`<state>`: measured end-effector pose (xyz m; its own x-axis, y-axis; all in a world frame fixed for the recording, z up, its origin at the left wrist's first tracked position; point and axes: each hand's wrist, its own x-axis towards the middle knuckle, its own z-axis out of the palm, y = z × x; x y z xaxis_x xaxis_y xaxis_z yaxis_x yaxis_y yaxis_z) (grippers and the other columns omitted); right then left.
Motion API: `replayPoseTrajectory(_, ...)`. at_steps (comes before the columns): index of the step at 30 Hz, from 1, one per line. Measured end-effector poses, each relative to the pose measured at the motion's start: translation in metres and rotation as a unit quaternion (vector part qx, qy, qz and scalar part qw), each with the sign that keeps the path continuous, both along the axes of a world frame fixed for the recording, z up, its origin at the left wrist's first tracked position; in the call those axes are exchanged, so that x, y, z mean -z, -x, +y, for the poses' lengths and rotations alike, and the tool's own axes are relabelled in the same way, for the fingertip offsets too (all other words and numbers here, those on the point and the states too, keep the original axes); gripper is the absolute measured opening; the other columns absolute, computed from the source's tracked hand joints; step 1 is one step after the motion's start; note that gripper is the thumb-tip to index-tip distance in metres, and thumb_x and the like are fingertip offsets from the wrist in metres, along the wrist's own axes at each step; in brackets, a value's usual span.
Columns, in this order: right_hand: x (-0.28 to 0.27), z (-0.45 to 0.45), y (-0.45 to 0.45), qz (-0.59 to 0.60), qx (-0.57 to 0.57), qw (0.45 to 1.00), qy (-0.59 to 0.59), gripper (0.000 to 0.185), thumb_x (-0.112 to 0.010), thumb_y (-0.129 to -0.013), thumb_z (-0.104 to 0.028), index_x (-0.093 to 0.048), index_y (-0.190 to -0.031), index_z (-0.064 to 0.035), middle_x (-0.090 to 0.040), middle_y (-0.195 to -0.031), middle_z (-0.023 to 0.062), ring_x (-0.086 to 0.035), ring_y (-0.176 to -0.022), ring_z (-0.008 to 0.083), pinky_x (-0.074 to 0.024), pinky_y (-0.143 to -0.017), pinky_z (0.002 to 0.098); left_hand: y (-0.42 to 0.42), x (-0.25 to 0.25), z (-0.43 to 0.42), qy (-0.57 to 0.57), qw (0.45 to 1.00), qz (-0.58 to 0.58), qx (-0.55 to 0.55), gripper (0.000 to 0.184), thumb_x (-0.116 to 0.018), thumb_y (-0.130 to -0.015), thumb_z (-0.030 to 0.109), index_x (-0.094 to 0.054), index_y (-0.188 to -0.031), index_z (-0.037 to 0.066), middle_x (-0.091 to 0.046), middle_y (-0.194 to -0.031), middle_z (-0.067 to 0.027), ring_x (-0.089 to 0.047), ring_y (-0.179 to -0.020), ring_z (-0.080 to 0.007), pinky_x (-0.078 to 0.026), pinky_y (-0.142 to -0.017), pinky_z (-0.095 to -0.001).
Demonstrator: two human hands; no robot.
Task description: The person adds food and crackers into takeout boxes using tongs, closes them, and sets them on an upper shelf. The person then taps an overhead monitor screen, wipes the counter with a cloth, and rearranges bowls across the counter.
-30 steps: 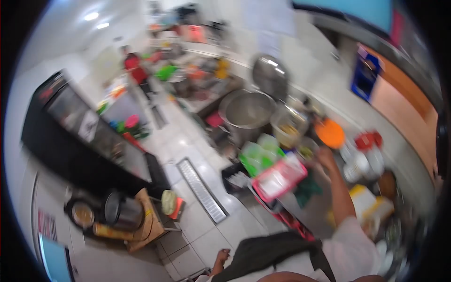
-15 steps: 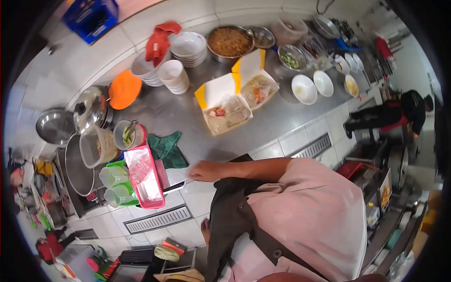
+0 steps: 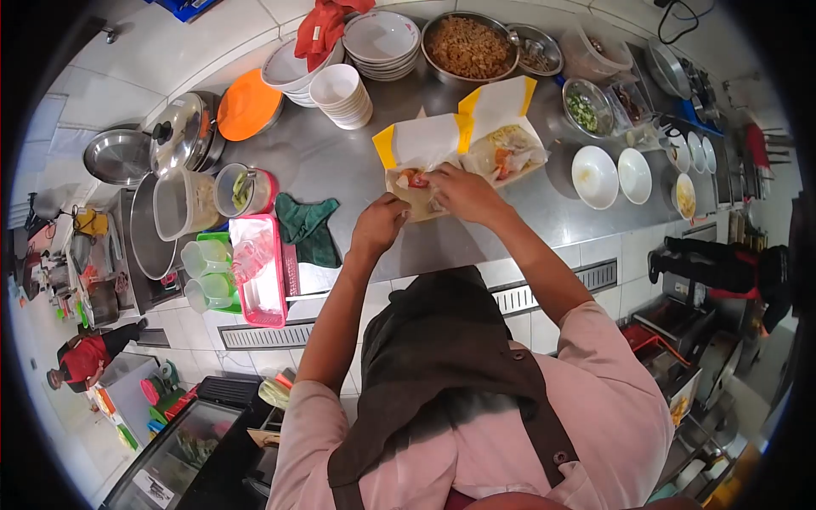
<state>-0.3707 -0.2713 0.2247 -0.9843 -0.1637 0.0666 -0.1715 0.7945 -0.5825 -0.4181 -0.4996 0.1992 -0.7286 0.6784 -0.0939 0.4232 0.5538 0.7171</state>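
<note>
Two yellow-and-white takeaway boxes stand with lids raised on the steel counter. Both my hands are at the left takeaway box. My left hand is closed at its front left corner; what the fingertips pinch is hidden. My right hand has its fingers closed on a clear plastic bag inside that box. Something red and white shows between my hands. Just right of my right hand, the other takeaway box holds food and clear plastic bags.
Behind are stacked bowls, white cups and a steel bowl of brown food. A green cloth and pink tray lie left. White bowls stand right. Co-workers are at both sides.
My right hand has moved from the counter's front edge to the left takeaway box. My left hand has come up to it too. The view has turned.
</note>
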Motion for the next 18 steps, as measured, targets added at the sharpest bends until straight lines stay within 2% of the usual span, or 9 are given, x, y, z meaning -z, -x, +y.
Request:
replayPoseTrajectory(2,0.01,-0.01,0.009,0.021,0.01,0.997,-0.069,0.023,-0.059,-0.086,-0.017,-0.066,-0.108,-0.0125,-0.062,-0.105,0.0104,-0.065,-0.091,0.0287,-0.0531,-0.076,0.0412,0.006,0.003,0.003,0.013,0.999,0.018,0.033,0.014,-0.065,-0.082,0.014,-0.069,-0.093,0.007,-0.064,-0.093,-0.0134,-0.063,-0.085,-0.0355,-0.051,-0.076,-0.0435)
replayPoseTrajectory(5,0.037,-0.009,0.02,0.018,0.008,0.989,-0.146,0.021,-0.06,-0.085,-0.019,-0.067,-0.103,-0.0122,-0.062,-0.105,0.0113,-0.065,-0.089,0.0286,-0.0528,-0.075,0.0406,0.018,-0.02,0.01,-0.004,0.999,-0.008,-0.032,0.012,-0.065,-0.081,0.014,-0.07,-0.09,0.007,-0.065,-0.088,-0.0143,-0.063,-0.083,-0.0358,-0.051,-0.075,-0.0433)
replayPoseTrajectory(6,0.043,-0.009,0.024,0.009,0.005,0.986,-0.166,0.02,-0.06,-0.084,-0.019,-0.067,-0.101,-0.0119,-0.063,-0.104,0.0117,-0.065,-0.088,0.0286,-0.0527,-0.075,0.0404,0.023,-0.026,0.012,-0.017,0.999,0.023,-0.046,0.012,-0.065,-0.081,0.013,-0.07,-0.089,0.006,-0.065,-0.086,-0.0153,-0.063,-0.08,-0.0362,-0.05,-0.073,-0.0432)
replayPoseTrajectory(8,0.036,-0.009,0.03,-0.016,0.002,0.989,-0.144,0.017,-0.06,-0.084,-0.019,-0.067,-0.097,-0.0112,-0.063,-0.101,0.0124,-0.065,-0.086,0.0285,-0.0525,-0.073,0.0407,0.032,-0.029,0.02,-0.043,0.993,0.083,-0.078,0.012,-0.066,-0.081,0.013,-0.071,-0.088,0.005,-0.064,-0.081,-0.0172,-0.063,-0.076,-0.0369,-0.049,-0.069,-0.043)
replayPoseTrajectory(9,0.034,-0.009,0.032,-0.029,0.0,0.991,-0.134,0.016,-0.06,-0.084,-0.019,-0.067,-0.095,-0.0108,-0.064,-0.099,0.0128,-0.065,-0.086,0.0284,-0.0524,-0.072,0.0409,0.037,-0.024,0.024,-0.035,0.992,0.088,-0.084,0.012,-0.067,-0.08,0.013,-0.071,-0.088,0.005,-0.065,-0.086,-0.0182,-0.063,-0.079,-0.0377,-0.05,-0.071,-0.043)
replayPoseTrajectory(12,0.033,-0.012,0.033,0.014,0.008,0.994,-0.112,0.015,-0.06,-0.084,-0.018,-0.068,-0.093,-0.0103,-0.064,-0.097,0.013,-0.065,-0.085,0.0292,-0.0525,-0.071,0.0423,0.04,-0.014,0.027,-0.036,0.995,0.037,-0.088,0.014,-0.067,-0.079,0.014,-0.071,-0.089,0.004,-0.066,-0.086,-0.0186,-0.065,-0.08,-0.0374,-0.051,-0.074,-0.0414)
replayPoseTrajectory(15,0.023,-0.02,0.031,-0.08,0.02,0.993,-0.086,0.021,-0.063,-0.084,-0.016,-0.068,-0.102,-0.0088,-0.065,-0.094,0.0109,-0.063,-0.095,0.0311,-0.0512,-0.081,0.0431,0.028,-0.005,0.016,-0.026,0.99,-0.059,-0.122,0.023,-0.068,-0.08,0.014,-0.068,-0.1,0.005,-0.065,-0.093,-0.0181,-0.064,-0.089,-0.0362,-0.051,-0.08,-0.04)
replayPoseTrajectory(17,-0.004,-0.029,0.028,-0.054,-0.017,0.992,-0.108,0.02,-0.06,-0.086,-0.019,-0.067,-0.101,-0.0095,-0.064,-0.1,0.0115,-0.065,-0.088,0.0308,-0.0527,-0.074,0.0434,0.007,-0.003,0.0,-0.103,0.978,0.06,-0.169,0.029,-0.069,-0.08,0.013,-0.064,-0.108,0.005,-0.063,-0.1,-0.0173,-0.062,-0.095,-0.0354,-0.05,-0.082,-0.0397)
replayPoseTrajectory(18,-0.022,-0.038,0.03,-0.029,-0.052,0.997,-0.046,0.022,-0.06,-0.087,-0.019,-0.066,-0.105,-0.0093,-0.064,-0.101,0.0117,-0.065,-0.089,0.031,-0.0526,-0.076,0.0429,-0.004,-0.001,-0.015,-0.135,0.964,0.127,-0.189,0.032,-0.069,-0.081,0.012,-0.063,-0.112,0.006,-0.062,-0.104,-0.0169,-0.062,-0.098,-0.035,-0.05,-0.083,-0.0395)
